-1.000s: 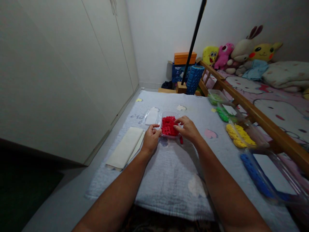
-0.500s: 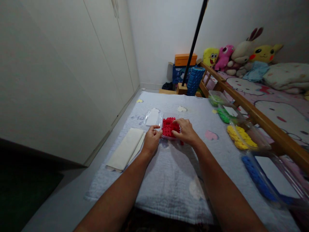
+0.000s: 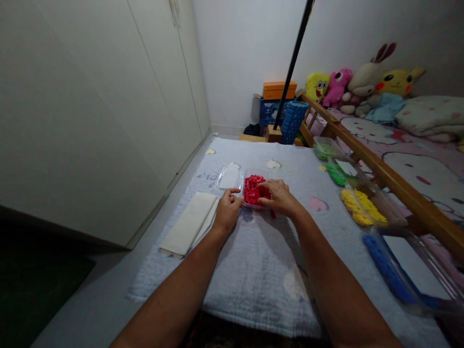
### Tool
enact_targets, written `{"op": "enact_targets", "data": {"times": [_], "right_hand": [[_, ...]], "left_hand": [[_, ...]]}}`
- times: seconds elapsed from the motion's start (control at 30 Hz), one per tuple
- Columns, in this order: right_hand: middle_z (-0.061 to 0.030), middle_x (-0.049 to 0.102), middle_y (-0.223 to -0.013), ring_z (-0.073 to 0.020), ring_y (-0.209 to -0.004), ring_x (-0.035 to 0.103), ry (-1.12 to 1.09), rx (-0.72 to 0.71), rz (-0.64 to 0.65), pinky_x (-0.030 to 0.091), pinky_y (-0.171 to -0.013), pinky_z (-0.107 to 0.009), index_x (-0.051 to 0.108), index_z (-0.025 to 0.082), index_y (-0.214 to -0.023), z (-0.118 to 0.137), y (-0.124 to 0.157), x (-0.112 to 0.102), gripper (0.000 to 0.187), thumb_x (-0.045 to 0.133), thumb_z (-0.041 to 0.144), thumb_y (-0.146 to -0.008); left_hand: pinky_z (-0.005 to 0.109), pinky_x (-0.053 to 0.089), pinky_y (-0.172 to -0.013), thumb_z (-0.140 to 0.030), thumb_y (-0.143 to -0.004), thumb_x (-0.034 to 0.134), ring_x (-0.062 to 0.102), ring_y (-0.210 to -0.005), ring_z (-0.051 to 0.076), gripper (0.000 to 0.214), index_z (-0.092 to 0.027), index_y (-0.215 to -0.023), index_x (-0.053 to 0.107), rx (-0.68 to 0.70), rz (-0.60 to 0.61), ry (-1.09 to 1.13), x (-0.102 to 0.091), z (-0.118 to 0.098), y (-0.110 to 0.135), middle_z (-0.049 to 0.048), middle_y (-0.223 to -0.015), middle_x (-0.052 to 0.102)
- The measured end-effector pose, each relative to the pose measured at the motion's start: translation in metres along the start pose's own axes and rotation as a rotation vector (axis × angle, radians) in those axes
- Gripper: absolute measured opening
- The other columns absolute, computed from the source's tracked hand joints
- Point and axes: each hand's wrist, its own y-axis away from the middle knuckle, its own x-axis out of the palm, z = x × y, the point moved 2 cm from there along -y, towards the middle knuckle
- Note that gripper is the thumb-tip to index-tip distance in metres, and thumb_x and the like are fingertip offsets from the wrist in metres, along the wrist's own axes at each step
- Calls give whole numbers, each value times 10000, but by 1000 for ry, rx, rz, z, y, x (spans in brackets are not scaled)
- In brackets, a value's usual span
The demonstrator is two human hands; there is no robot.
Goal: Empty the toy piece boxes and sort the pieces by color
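A clear plastic container (image 3: pixel 253 206) stands open on the cloth, filled with red plastic pieces (image 3: pixel 252 190) of a lattice-like shape. At its left edge is my left hand (image 3: pixel 228 209), thumb and forefinger closed on the rim. My right hand (image 3: pixel 280 198) reaches over the container's right side, its thumb and fingers curled around some of the red pieces. Exactly which piece lies between the fingertips is partly hidden. The container's clear lid (image 3: pixel 220 175), with a white label (image 3: pixel 229 178), lies folded back to the left. A small red piece (image 3: pixel 273 213) rests on the cloth below my right hand.
Folded cream cloth (image 3: pixel 188 224) lies left of my left hand. Along the right edge are clear boxes of blue (image 3: pixel 387 268), yellow (image 3: pixel 360 205), green (image 3: pixel 336 173) and light-green pieces (image 3: pixel 324 151), beside a wooden bed rail (image 3: pixel 384 166). A white wardrobe (image 3: pixel 145 121) stands at left.
My right hand's fingertips have moved slightly lower and closer together over the red pieces. My left hand stays at the container's edge.
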Motion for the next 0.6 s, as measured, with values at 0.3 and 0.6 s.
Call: {"op": "enact_targets", "data": {"times": [0.3, 0.6], "right_hand": [[-97, 647, -1249, -294, -1134, 541, -107, -90, -126, 408, -967, -452, 684, 249, -1166, -3, -5, 6, 366, 709, 285, -803], [-100, 646, -1291, -300, -1150, 536, -76, -28, -135, 403, -964, -456, 719, 243, -1154, -2, -7, 14, 316, 661, 223, -844]], "left_hand": [[207, 283, -499, -388, -750, 665, 403, -474, 86, 342, -190, -1018, 585, 25, 30, 7, 1, 0, 0, -98, -550, 467], [201, 302, -517, -384, -741, 673, 423, -495, 89, 347, -195, -1018, 584, 30, 37, 18, 0, 3, -2, -100, -545, 462]]}}
